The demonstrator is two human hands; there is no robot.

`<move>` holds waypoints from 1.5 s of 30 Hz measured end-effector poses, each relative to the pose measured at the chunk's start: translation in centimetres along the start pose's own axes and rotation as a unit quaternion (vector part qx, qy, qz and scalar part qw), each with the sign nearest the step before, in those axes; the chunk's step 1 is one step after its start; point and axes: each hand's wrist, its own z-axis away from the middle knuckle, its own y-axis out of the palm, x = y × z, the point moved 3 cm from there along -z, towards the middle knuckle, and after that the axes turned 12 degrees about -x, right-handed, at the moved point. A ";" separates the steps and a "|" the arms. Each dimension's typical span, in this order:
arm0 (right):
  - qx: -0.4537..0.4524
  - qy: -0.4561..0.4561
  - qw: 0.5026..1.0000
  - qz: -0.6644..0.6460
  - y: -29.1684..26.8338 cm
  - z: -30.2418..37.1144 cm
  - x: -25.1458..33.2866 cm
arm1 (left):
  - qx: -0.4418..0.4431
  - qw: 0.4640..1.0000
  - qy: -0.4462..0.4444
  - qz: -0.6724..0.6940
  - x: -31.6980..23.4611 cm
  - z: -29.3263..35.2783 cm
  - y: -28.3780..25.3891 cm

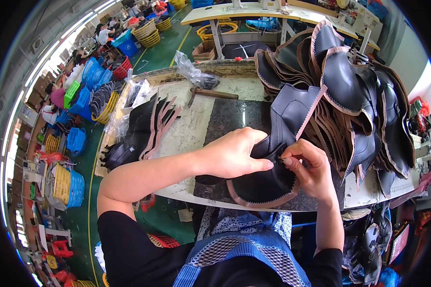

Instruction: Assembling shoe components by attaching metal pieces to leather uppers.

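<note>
Two leather heaps (349,81) (141,122), one hammer (215,93), one slab (237,117).

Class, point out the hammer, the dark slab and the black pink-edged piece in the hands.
Hammer (215,93), head view: the wooden handle.
Dark slab (228,117), head view: bare top surface.
Black pink-edged piece (287,118), head view: its upper section.

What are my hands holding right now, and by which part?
Left hand: a black shoe upper, by its left edge, midway. Right hand: a small bit, between thumb and finger, too tiny to identify.
</note>
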 end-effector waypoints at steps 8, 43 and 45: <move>-0.041 0.074 0.993 -0.086 1.5 1.5 -1.8 | 0.002 0.999 0.000 -0.033 -0.1 0.5 -0.1; -0.085 0.027 0.992 -0.085 4.3 1.4 -0.3 | -0.218 0.948 0.140 -0.183 0.9 5.0 0.8; -0.070 0.012 0.994 -0.081 4.1 1.2 -0.5 | -0.215 0.950 0.167 -0.155 0.7 4.8 0.8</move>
